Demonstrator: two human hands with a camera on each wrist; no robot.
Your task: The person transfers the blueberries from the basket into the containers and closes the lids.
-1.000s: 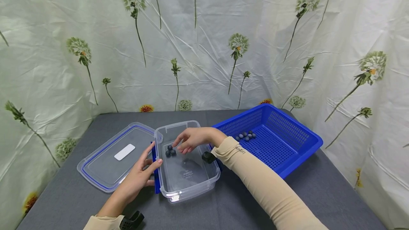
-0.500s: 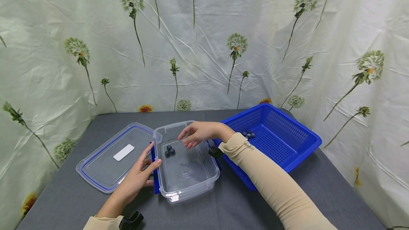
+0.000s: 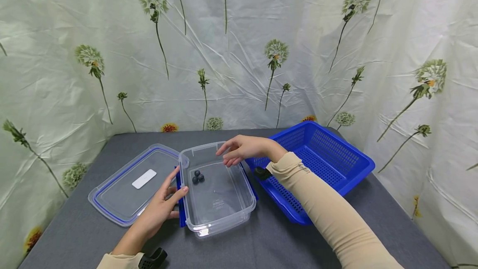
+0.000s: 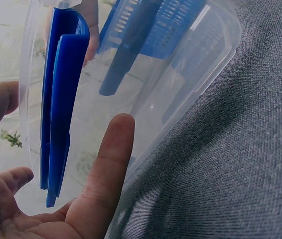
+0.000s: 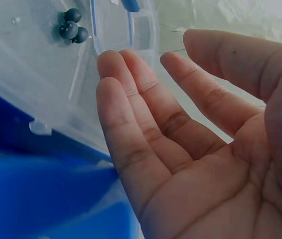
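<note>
Three blueberries (image 3: 198, 177) lie clustered on the floor of a clear plastic container (image 3: 220, 215), toward its left side. My left hand (image 3: 159, 207) holds the container's left side, thumb over the rim and fingers about the blue latch (image 4: 61, 104) on the outer wall. My right hand (image 3: 244, 149) hangs above the container's far right part, its fingers (image 5: 126, 129) loosely extended and holding nothing. A blue perforated basket (image 3: 358, 161) stands to the right, partly covered by the right forearm. No blueberries show inside it from here; the arm hides part of its floor.
The container's clear lid (image 3: 123, 206), with a blue seal and white label (image 3: 144, 179), lies on the grey-covered table (image 3: 239, 252) at left. A flower-printed curtain (image 3: 239, 53) hangs behind the table.
My right hand has risen from beside the blueberries and moved right, toward the basket, with nothing in it. The blueberries seen earlier in the basket are now hidden by the arm. My left hand stays.
</note>
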